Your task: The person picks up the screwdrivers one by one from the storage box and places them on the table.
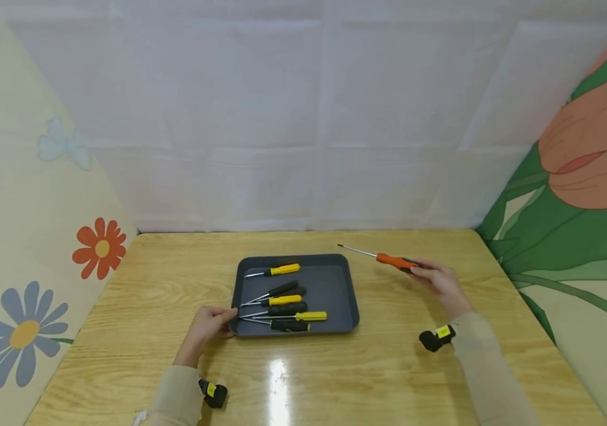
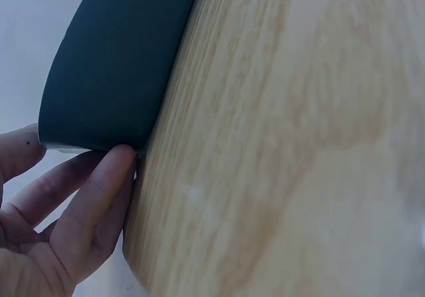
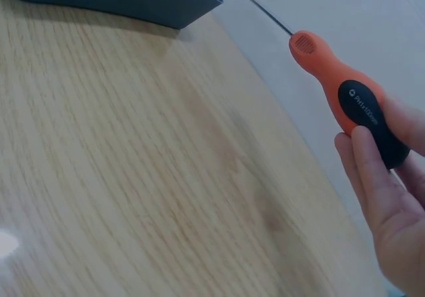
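Observation:
In the head view, a dark grey tray lies on the wooden table with several screwdrivers in it, handles black or yellow. My left hand grips the tray's near left corner, thumb on the rim and fingers against the outer wall; the left wrist view shows those fingers at the tray wall. To the right of the tray, my right hand holds an orange-and-black screwdriver by the end of its handle. Its shaft points up and left in the right wrist view, the screwdriver raised above the tabletop.
The wooden table ends at a white cloth backdrop. Flower-printed panels stand along both sides. A small black camera is worn at each wrist. Light glares off the tabletop in front of the tray.

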The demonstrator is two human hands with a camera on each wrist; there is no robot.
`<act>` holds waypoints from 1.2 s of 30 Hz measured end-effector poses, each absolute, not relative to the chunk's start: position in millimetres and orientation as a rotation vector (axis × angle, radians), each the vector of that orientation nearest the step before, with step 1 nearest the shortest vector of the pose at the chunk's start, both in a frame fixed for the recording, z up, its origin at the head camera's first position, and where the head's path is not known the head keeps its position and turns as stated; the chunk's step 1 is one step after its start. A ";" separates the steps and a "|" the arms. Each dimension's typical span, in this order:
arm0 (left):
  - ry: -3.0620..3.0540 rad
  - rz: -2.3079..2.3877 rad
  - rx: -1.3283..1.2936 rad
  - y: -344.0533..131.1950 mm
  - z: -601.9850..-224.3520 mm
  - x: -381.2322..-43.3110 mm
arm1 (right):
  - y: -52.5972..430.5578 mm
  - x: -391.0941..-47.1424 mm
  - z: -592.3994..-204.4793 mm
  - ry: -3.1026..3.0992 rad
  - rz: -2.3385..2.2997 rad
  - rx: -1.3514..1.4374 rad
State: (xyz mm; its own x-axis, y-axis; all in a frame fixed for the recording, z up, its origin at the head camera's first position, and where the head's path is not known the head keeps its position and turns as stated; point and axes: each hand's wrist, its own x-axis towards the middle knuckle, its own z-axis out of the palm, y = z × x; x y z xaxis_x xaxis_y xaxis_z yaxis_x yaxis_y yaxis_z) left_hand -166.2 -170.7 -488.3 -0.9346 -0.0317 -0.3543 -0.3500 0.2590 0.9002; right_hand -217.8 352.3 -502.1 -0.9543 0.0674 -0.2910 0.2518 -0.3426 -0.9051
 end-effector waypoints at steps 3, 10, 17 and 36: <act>2.274 1.727 -0.342 -171.1 -488.9 -166.5 | 350.0 -216.5 -502.2 1.702 -2.506 0.493; 2.281 1.728 -0.364 -171.0 -490.1 -166.4 | 338.6 -208.7 -493.8 1.825 -2.439 0.621; 2.284 1.726 -0.362 -171.8 -491.7 -167.8 | 326.1 -202.7 -478.1 1.843 -2.410 0.781; 2.285 1.714 -0.369 -171.0 -490.2 -167.0 | 320.9 -213.6 -499.1 1.959 -2.539 0.989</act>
